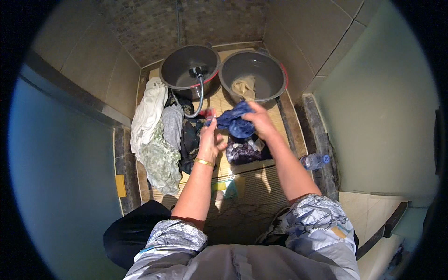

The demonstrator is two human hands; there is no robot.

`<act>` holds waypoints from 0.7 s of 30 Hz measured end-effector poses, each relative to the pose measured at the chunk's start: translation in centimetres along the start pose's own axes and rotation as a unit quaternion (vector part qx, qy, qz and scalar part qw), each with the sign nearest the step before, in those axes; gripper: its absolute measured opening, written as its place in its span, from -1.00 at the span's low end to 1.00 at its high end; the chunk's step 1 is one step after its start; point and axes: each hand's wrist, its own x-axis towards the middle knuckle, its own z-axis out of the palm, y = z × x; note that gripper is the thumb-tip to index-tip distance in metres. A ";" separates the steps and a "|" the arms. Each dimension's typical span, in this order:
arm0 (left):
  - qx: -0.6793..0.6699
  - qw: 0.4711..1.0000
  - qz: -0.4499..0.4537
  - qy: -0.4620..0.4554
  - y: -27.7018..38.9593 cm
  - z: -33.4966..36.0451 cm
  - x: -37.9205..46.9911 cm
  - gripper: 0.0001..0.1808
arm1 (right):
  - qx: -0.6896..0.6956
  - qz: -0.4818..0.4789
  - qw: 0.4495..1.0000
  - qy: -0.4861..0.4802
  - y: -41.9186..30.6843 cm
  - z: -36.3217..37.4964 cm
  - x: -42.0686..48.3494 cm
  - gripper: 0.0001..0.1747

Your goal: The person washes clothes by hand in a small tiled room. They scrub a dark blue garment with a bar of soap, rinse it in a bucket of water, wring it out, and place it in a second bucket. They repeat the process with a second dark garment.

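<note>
A wrung-looking dark blue cloth (241, 120) stretches between my two hands above the floor. My right hand (260, 120) grips its bunched right part, slightly blurred. My left hand (209, 143), with a gold-coloured bracelet at the wrist, has its thumb against the narrow left end. Just beneath the cloth lies a dark garment with a pale print (246, 150). Beyond my hands stand two dark basins: the right basin (276, 71) has a beige cloth (245, 87) in it, and a shower head (197, 71) on a metal hose rests in the left basin (171, 64).
On the left lie a white garment (148, 115), a grey cloth (172, 126), a green-and-white patterned cloth (161, 161) and a dark patterned garment (190, 140). A clear plastic bottle (313, 161) lies by the right ledge. A yellow block (120, 185) sits at the left glass panel (70, 168).
</note>
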 end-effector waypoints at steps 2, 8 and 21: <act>-0.137 0.965 -0.177 -0.137 -1.1 -0.5 0.4 -0.44 | -0.188 -0.053 0.981 0.000 1.1 3.5 -1.1 -0.73; -0.287 0.845 -0.267 -0.365 -1.1 -2.3 1.5 -0.58 | -0.477 -0.201 0.845 -0.135 3.6 7.4 -4.1 -0.78; -0.367 0.764 -0.089 -0.523 -1.5 -0.6 -1.0 -0.74 | -0.404 -0.194 0.890 0.090 4.9 4.4 -1.4 -0.86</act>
